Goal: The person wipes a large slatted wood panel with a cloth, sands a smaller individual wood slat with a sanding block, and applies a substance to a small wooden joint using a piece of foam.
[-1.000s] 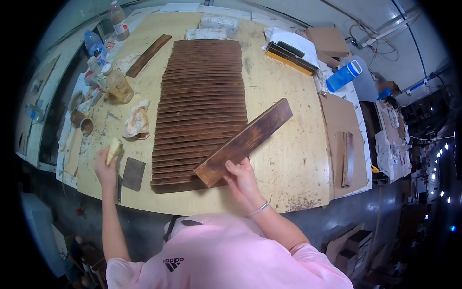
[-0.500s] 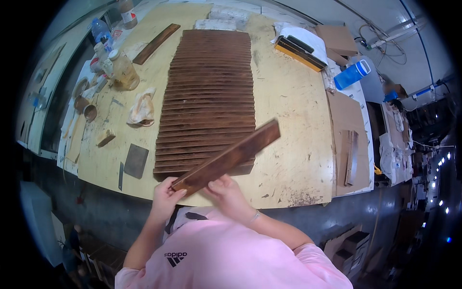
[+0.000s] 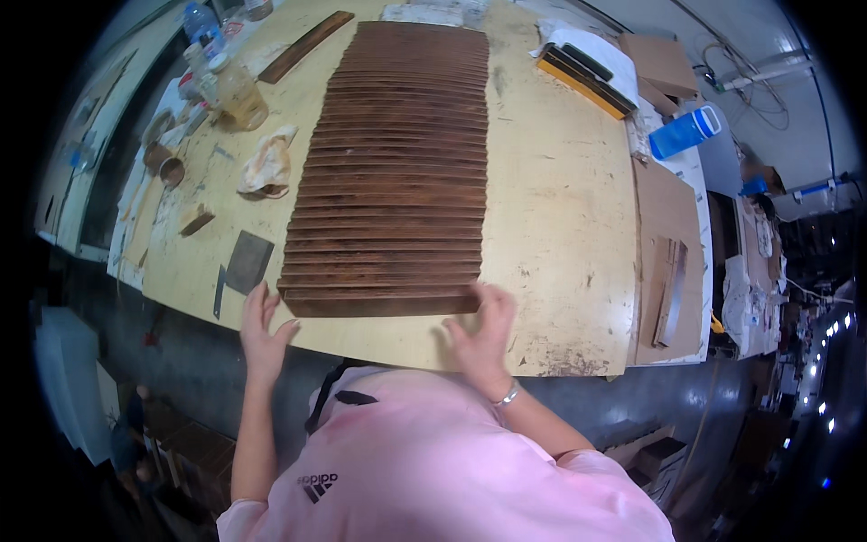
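Observation:
Dark brown wooden slats lie side by side in a long overlapping row down the middle of the table. The nearest slat shows its long edge toward me. My left hand is open and empty beside that slat's left end, a small gap away, thumb and fingers spread. At its right end is my right hand, also open, with fingertips at or very close to the wood; I cannot tell if they touch. A grey-brown flat sanding sheet and a thin dark strip lie just beyond my left hand.
A stained cloth, a small wood block and a jar of yellowish liquid stand on the left. One loose slat lies at far left. A yellow-and-black tool and blue bottle are at far right.
The slat both hands held at a slant now appears laid at the near end of the row. My hands have let go and moved apart. The view has shifted slightly.

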Action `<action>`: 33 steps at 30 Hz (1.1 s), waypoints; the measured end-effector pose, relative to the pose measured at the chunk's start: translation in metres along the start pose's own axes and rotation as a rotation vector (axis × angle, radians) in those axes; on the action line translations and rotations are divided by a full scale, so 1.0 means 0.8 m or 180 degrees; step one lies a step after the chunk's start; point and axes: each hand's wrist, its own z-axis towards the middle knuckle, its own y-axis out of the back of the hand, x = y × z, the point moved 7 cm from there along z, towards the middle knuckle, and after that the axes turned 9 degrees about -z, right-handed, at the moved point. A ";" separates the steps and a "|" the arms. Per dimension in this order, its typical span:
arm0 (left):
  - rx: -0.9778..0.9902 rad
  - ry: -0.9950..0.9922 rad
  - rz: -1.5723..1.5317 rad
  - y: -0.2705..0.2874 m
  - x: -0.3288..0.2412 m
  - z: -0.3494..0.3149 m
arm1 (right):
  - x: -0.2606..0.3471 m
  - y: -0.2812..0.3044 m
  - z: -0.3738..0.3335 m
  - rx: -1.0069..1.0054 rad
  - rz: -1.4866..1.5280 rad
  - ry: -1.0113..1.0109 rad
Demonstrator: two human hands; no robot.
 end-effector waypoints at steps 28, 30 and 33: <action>-0.0413 -0.0710 0.2007 0.045 -0.012 0.081 | -0.064 -0.095 0.008 0.0727 0.2211 -0.1081; 0.0071 -0.0004 0.0420 0.017 0.000 0.046 | -0.068 -0.094 0.010 0.0700 0.2068 -0.1003; 0.0016 0.0254 -0.1137 -0.019 0.039 0.013 | -0.062 -0.093 0.009 0.0784 0.2136 -0.1013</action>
